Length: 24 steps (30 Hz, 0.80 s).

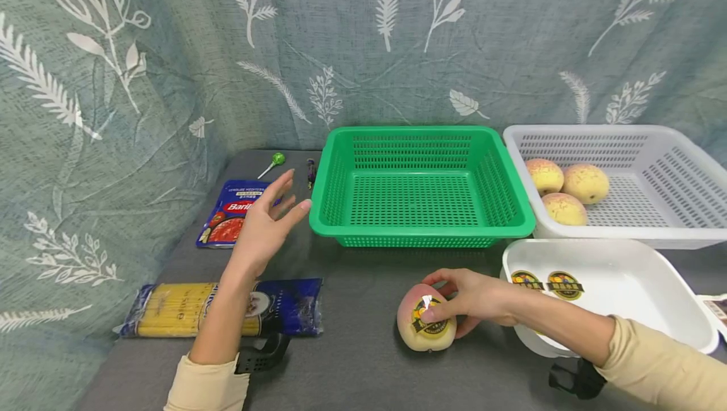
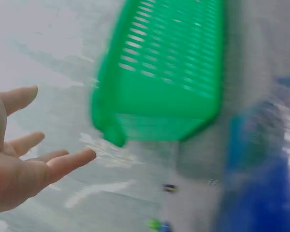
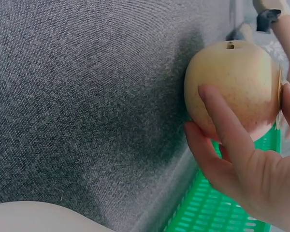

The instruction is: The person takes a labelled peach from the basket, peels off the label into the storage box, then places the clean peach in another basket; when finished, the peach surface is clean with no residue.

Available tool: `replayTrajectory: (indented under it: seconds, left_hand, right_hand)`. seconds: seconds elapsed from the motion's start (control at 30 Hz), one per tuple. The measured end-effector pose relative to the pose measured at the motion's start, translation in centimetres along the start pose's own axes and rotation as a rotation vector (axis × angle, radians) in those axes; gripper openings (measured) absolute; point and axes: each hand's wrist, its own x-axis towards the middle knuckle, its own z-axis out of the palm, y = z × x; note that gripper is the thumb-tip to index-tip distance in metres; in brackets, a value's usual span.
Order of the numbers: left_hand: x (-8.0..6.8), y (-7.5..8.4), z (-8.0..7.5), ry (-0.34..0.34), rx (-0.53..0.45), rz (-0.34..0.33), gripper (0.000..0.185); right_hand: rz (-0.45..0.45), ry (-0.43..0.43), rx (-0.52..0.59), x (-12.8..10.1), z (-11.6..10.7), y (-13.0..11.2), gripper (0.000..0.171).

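In the head view, a pale yellow and pink peach [image 1: 410, 322] rests on the grey tabletop in front of the green basket [image 1: 411, 199]. My right hand [image 1: 477, 297] grips it, the thumb pressing on its round black and gold sticker [image 1: 434, 330]. From the right wrist view, the fingers curl round the peach's side [image 3: 232, 72]. My left hand [image 1: 264, 228] hovers with spread fingers beside the green basket's left wall, holding nothing. The left wrist view, partly blurred, shows the same hand [image 2: 29, 164] apart from the basket.
Several peaches [image 1: 587, 184] lie in a white basket [image 1: 642, 199] at the right. Nearer is a white tub [image 1: 625, 291] bearing similar stickers [image 1: 565, 285]. Leftward lie a pasta packet [image 1: 170, 310], a blue sauce pouch [image 1: 221, 231], a green lollipop [image 1: 277, 158] and a small dark-wrapped item [image 1: 311, 171].
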Motion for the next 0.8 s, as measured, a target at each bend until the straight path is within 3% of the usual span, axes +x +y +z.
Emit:
replayTrajectory:
  seconds: [0.07,0.13,0.27,0.4,0.47,0.67,0.8]
  left_hand:
    - [-0.7,1.0,0.3,0.0,0.021,0.045,0.066]
    - [-1.3,1.7,1.1,-0.063,-0.005,0.093,0.066]
    - [-2.3,2.2,3.8,-0.306,-0.03,0.108,0.067]
    - [-2.8,1.2,6.7,-0.566,0.024,0.032,0.069]
    - [-2.8,0.4,8.0,-0.649,0.055,-0.01,0.07]
    - [-2.9,-1.6,10.5,-0.718,0.067,-0.096,0.074]
    - [-3.1,-2.3,11.6,-0.725,0.053,-0.1,0.074]
  right_hand:
    - [-0.001,0.009,0.006,-0.1,0.1,0.0,0.065]
    - [-0.007,0.01,0.014,-0.1,0.1,0.1,0.066]
    - [-0.003,0.021,0.025,-0.1,0.1,0.0,0.067]
    - [0.01,0.042,0.026,-0.1,0.1,0.1,0.069]
    - [0.016,0.051,0.026,0.0,0.1,0.2,0.071]
    - [0.011,0.063,0.025,0.0,0.0,0.4,0.073]
    - [-0.001,0.074,0.032,0.0,0.0,0.5,0.074]
